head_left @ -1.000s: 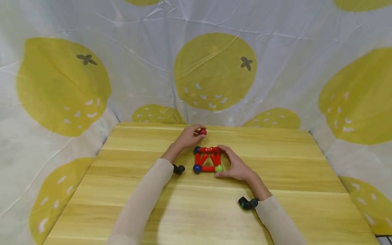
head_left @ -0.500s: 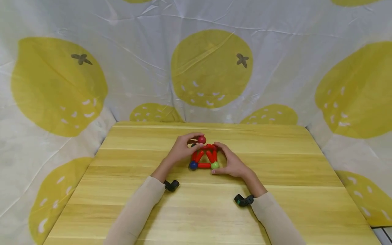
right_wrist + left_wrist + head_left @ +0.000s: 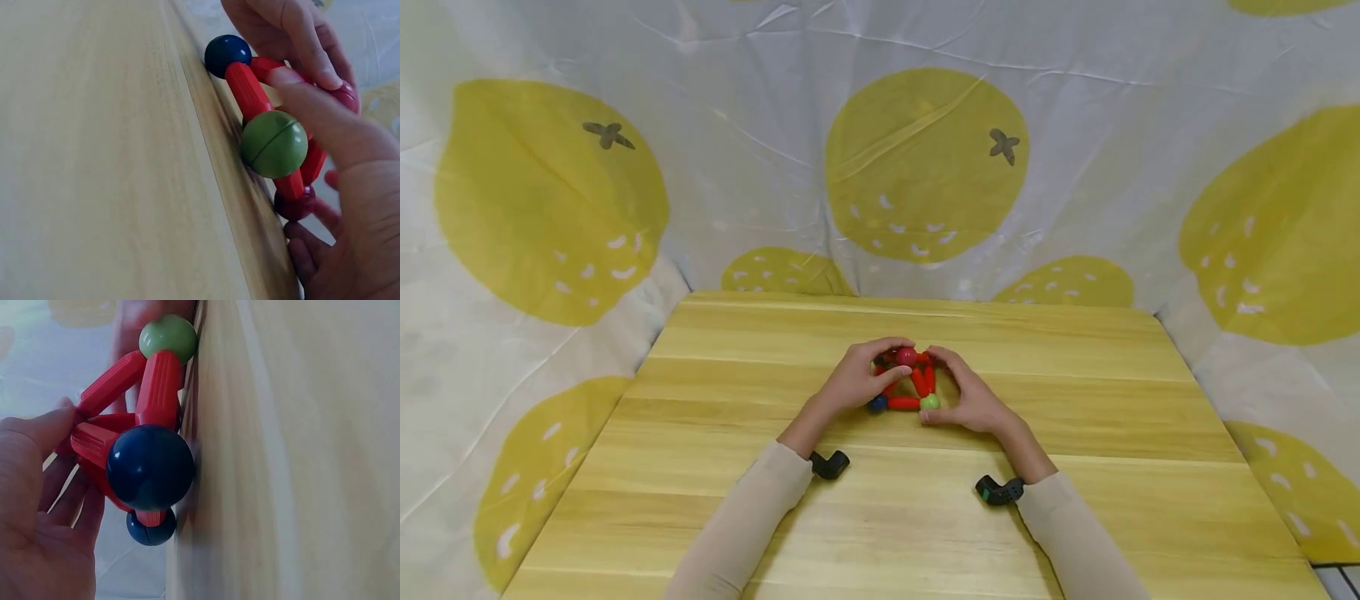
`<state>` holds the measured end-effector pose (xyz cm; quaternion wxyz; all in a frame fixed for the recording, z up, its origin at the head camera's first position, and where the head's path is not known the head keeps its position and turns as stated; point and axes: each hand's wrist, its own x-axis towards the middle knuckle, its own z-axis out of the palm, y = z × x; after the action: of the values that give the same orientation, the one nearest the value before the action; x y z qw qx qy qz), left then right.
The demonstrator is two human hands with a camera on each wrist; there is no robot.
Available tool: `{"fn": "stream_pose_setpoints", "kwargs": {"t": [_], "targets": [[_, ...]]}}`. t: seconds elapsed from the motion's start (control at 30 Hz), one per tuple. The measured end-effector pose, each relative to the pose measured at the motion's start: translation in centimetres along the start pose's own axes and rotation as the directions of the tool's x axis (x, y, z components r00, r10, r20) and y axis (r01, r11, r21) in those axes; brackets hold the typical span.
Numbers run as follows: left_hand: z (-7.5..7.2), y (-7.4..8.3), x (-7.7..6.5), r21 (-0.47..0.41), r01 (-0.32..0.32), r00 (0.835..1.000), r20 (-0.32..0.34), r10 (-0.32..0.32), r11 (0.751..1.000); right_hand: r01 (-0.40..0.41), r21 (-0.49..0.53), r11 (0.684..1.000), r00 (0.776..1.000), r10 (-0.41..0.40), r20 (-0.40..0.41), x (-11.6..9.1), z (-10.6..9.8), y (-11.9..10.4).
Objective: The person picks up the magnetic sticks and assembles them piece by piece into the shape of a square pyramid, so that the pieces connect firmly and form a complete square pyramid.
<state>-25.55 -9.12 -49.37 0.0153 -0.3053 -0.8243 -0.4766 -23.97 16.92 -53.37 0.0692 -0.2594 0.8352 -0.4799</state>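
My left hand [image 3: 852, 382] pinches a red ball [image 3: 907, 357] between thumb and fingers, over a frame of red magnetic rods [image 3: 903, 403] and balls. In the left wrist view, slanted rods [image 3: 112, 384] lean up to those fingertips; the hand hides the pinched ball there. Two dark blue balls [image 3: 150, 467] mark the frame's left corners. A green ball [image 3: 274, 144] forms the near right corner, a dark red ball [image 3: 295, 203] the far right one. My right hand [image 3: 973, 402] holds this right side, thumb by the green ball and fingers at the dark red ball.
The frame sits on a wood-grain table [image 3: 1075, 533]. Behind and beside the table hangs a white cloth [image 3: 760, 167] printed with yellow lemons. A black wrist camera [image 3: 831, 465] sits on the left wrist, another black camera [image 3: 998, 490] on the right.
My left hand has brought the red ball from behind the frame, toward me and slightly right, to the top of the slanted rods. My right hand stays at the frame's right side.
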Motion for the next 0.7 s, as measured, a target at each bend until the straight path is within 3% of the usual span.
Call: {"fn": "stream_pose_setpoints", "kwargs": {"t": [0.23, 0.53, 0.7], "targets": [[0.1, -0.1, -0.2, 0.031, -0.048, 0.998, 0.052, 0.047, 0.998, 0.0, -0.011, 1.0, 1.0, -0.001, -0.02, 0.0, -0.1, 0.0], [-0.1, -0.4, -0.5, 0.043, -0.043, 0.994, 0.1, 0.038, 0.998, -0.014, -0.033, 0.999, 1.0, 0.014, -0.006, -0.2, -0.1, 0.1], [-0.9, -0.9, -1.1, 0.152, 0.017, 0.987, 0.157, -0.041, 0.988, -0.001, -0.085, 0.996, 1.0, 0.002, 0.016, -0.4, -0.2, 0.3]]}}
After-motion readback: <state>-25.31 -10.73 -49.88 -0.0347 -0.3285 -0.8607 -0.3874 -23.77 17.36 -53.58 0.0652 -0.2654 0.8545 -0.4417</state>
